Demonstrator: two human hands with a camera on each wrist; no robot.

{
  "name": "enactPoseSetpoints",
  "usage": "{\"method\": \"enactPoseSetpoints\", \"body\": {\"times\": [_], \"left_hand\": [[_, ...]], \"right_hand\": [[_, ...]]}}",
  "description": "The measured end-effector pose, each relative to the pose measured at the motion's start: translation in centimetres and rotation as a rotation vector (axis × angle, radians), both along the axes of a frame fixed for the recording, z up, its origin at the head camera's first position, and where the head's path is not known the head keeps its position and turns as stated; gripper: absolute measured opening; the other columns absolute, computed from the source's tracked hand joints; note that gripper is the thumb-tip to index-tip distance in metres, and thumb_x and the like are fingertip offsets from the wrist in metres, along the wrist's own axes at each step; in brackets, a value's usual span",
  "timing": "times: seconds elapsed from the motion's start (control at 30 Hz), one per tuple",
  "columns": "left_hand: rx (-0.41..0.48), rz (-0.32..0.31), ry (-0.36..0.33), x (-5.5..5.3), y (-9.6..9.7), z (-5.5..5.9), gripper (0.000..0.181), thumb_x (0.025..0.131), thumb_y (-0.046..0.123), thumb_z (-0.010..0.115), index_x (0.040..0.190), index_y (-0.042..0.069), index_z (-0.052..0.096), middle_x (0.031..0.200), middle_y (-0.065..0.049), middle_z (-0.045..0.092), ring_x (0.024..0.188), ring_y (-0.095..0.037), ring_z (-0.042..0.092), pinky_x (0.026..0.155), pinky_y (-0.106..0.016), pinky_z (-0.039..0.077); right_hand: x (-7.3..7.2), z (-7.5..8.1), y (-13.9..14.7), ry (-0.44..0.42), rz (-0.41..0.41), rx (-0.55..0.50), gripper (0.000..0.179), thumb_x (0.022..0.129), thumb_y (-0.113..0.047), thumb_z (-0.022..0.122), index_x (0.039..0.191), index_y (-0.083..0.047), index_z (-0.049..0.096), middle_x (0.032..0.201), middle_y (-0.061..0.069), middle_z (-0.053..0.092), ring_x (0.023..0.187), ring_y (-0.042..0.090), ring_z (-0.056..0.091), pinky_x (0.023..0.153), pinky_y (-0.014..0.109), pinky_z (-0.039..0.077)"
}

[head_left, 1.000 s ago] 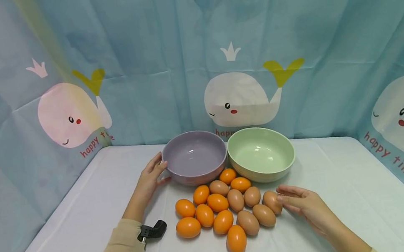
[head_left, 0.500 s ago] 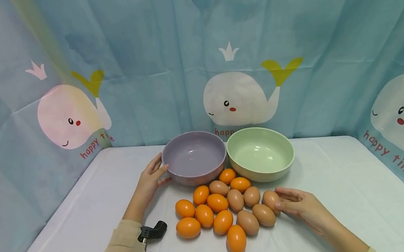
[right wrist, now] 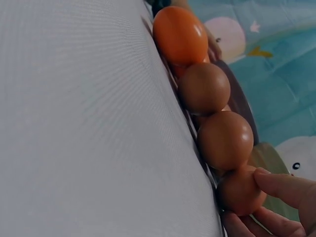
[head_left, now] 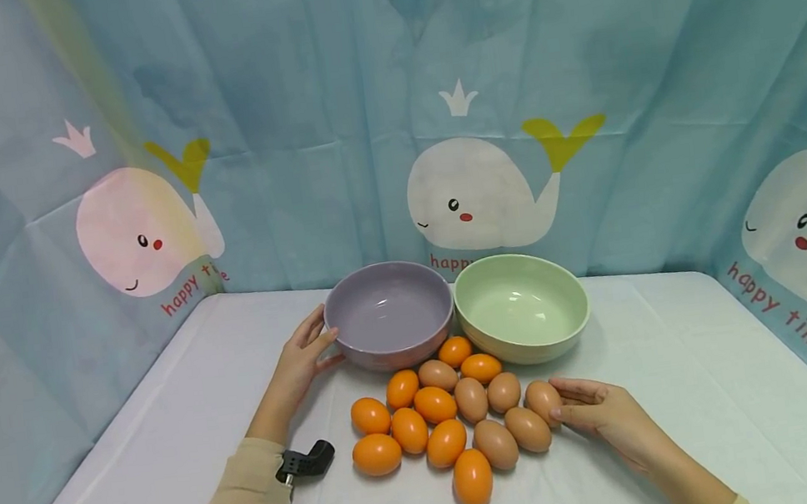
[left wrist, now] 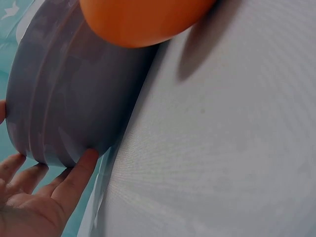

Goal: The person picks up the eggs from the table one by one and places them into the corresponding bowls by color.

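In the head view, my left hand [head_left: 299, 359] rests against the left side of a purple bowl [head_left: 388, 313]. Its thumb lies at the rim, and in the left wrist view the fingertips touch the outer wall. A light green bowl [head_left: 523, 304] stands right beside the purple one. My right hand [head_left: 608, 416] pinches a brown egg [head_left: 542, 401] at the right end of the egg group; the right wrist view has the thumb on one side of this egg [right wrist: 240, 191] and fingers on the other. Several orange eggs [head_left: 409, 431] and brown eggs [head_left: 496, 445] lie in front of the bowls.
A white cloth [head_left: 145, 485] covers the table. Behind it hangs a blue curtain [head_left: 330, 143] with whale prints, which also closes off both sides. A black strap mount [head_left: 307, 462] sits on the left wrist and sticks out over the table.
My right thumb has come down onto the rightmost brown egg and the fingers have closed on it. The egg stays in place. My left hand and both bowls have hardly moved.
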State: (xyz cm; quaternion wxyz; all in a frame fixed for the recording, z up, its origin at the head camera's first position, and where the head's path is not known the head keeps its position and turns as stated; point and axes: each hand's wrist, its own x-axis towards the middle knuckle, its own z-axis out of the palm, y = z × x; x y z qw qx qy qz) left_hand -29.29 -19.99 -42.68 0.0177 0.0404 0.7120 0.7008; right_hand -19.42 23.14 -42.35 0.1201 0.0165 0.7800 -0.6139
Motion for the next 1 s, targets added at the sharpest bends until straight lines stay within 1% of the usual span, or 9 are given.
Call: {"method": "enactPoseSetpoints", "body": {"times": [0.17, 0.37, 0.6, 1.0], "left_hand": [[0.008, 0.003, -0.004, -0.01, -0.04, -0.05, 0.069, 0.102, 0.026, 0.056, 0.16, 0.017, 0.019, 0.168, -0.003, 0.015, 0.154, -0.024, 0.02, 0.108, -0.053, 0.046], [0.014, 0.003, -0.01, -0.08, -0.08, -0.13, 0.069, 0.102, 0.026, 0.056, 0.16, 0.017, 0.02, 0.168, -0.003, 0.016, 0.154, -0.024, 0.021, 0.108, -0.052, 0.047], [0.007, 0.0, -0.008, -0.26, -0.14, -0.3, 0.069, 0.102, 0.026, 0.056, 0.16, 0.017, 0.02, 0.168, -0.002, 0.016, 0.154, -0.024, 0.022, 0.108, -0.051, 0.047], [0.005, -0.001, -0.008, -0.17, -0.11, -0.18, 0.069, 0.102, 0.025, 0.056, 0.16, 0.017, 0.019, 0.168, -0.003, 0.016, 0.153, -0.024, 0.023, 0.109, -0.05, 0.047]], "right_hand": [[-0.02, -0.04, -0.08, -0.007, -0.018, 0.004, 0.063, 0.087, -0.015, 0.076, 0.141, 0.007, 0.05, 0.139, 0.021, 0.059, 0.113, 0.007, 0.063, 0.091, 0.018, 0.056], [-0.02, 0.0, -0.25, -0.011, -0.037, -0.02, 0.063, 0.086, -0.012, 0.076, 0.14, 0.008, 0.05, 0.136, 0.021, 0.061, 0.104, 0.001, 0.065, 0.089, 0.018, 0.057], [0.15, 0.0, -0.39, -0.022, -0.075, -0.022, 0.062, 0.085, -0.012, 0.076, 0.139, 0.007, 0.052, 0.135, 0.019, 0.063, 0.102, 0.001, 0.066, 0.087, 0.019, 0.058], [0.27, 0.58, -0.51, -0.016, -0.089, -0.029, 0.062, 0.086, -0.012, 0.077, 0.139, 0.008, 0.052, 0.135, 0.019, 0.063, 0.1, 0.001, 0.067, 0.086, 0.021, 0.059]]}}
